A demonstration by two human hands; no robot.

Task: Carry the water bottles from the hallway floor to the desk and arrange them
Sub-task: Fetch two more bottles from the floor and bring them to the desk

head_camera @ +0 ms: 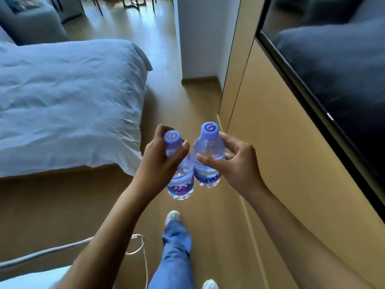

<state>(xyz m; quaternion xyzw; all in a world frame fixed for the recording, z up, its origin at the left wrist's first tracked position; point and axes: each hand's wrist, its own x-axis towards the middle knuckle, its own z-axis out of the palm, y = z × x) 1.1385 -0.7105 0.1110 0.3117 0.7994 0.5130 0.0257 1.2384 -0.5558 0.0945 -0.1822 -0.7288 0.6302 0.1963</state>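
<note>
Two clear plastic water bottles with lilac caps, one (180, 174) left, one (208, 157) right, are upright in mid-air, side by side and nearly touching, above the wooden floor (198, 97). My left hand (160, 161) curls round its bottle below the cap; my right hand (235, 161) pinches the other's shoulder with thumb and fingers. I judge this the carrying step. The white-sheeted bed (68, 101) lies left, the dark wall screen (333, 84) right. No worktop shows; I should deepen the right grip and keep both bottles vertical.
</note>
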